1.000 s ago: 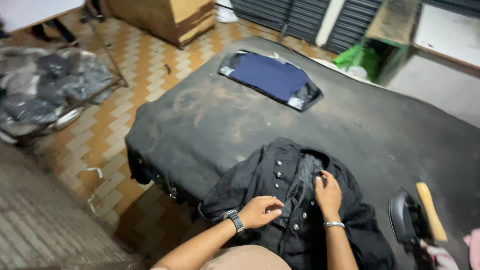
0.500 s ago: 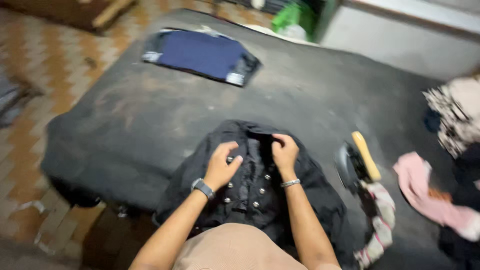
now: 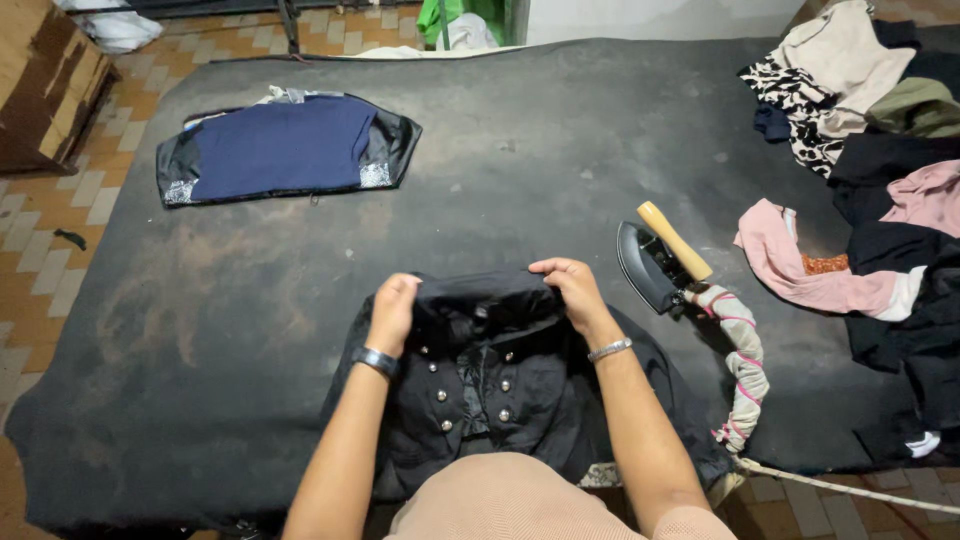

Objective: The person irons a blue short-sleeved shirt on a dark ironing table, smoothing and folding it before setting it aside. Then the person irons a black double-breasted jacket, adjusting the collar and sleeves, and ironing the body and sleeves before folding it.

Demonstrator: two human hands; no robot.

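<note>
Black jacket (image 3: pixel 490 385) flat, collar pointing away, long axis toward person; both hands, left (image 3: pixel 392 312), right (image 3: pixel 572 292), pinch collar.

We see the left hand (image 3: pixel 392 308) and right hand (image 3: pixel 574 290) both pinching the top edge of a black buttoned jacket (image 3: pixel 490 385) on the dark worktop (image 3: pixel 540 150). Iron (image 3: pixel 660 262) just right of it, tilted. Folded blue garment (image 3: pixel 285 147) far left, clothes pile (image 3: pixel 870 150) at right.
</note>
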